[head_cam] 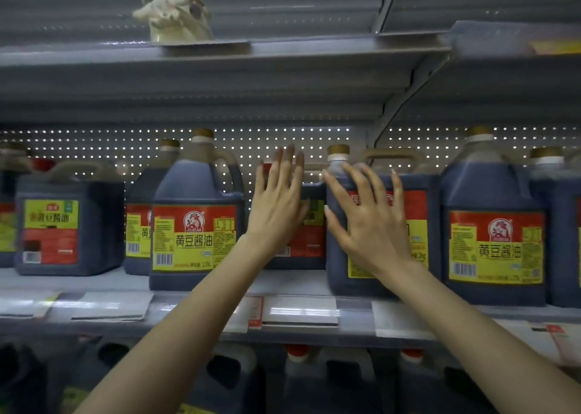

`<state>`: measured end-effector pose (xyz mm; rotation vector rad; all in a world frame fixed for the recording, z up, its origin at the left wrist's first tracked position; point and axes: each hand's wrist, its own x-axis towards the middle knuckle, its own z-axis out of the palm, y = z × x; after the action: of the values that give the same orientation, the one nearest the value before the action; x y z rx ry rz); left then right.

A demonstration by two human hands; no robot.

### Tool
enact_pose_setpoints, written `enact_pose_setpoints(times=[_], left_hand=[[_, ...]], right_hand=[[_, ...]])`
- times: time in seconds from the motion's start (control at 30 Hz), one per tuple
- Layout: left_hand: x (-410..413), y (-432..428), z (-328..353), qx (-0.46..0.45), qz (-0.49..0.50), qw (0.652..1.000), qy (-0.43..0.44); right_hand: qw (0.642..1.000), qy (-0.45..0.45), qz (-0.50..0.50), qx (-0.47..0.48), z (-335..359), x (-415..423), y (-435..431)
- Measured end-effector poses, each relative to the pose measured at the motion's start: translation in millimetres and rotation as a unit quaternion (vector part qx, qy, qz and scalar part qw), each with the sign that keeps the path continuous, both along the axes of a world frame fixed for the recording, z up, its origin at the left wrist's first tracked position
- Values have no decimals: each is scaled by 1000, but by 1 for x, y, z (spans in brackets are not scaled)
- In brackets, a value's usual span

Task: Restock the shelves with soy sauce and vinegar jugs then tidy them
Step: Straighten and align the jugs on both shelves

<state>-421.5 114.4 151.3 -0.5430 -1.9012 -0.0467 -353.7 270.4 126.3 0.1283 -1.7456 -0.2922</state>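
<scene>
The soy sauce jug stands upright at the shelf front, right of centre. Our right hand rests spread on its face. Our left hand, open and holding nothing, fronts the recessed jug.

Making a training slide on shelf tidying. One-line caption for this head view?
Open right hand flat on a front soy sauce jug, open left hand raised before a jug set further back.
</scene>
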Motion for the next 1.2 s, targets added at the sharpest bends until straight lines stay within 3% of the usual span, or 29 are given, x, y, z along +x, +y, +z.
enact_pose_setpoints(times=[0.1,0.3,0.87,1.2], left_hand=[[3,-22,-10,-19,118,988,94],[2,-74,-41,52,175,983,-24],[-9,-97,-46,44,63,997,28],[-7,-120,-45,42,54,997,23]], right_hand=[[1000,0,-4,-7,0,0,-1],[999,-2,4,-51,-1,1,-4],[997,-14,-7,-69,-2,4,-3],[998,-13,-7,-66,-2,4,-2]])
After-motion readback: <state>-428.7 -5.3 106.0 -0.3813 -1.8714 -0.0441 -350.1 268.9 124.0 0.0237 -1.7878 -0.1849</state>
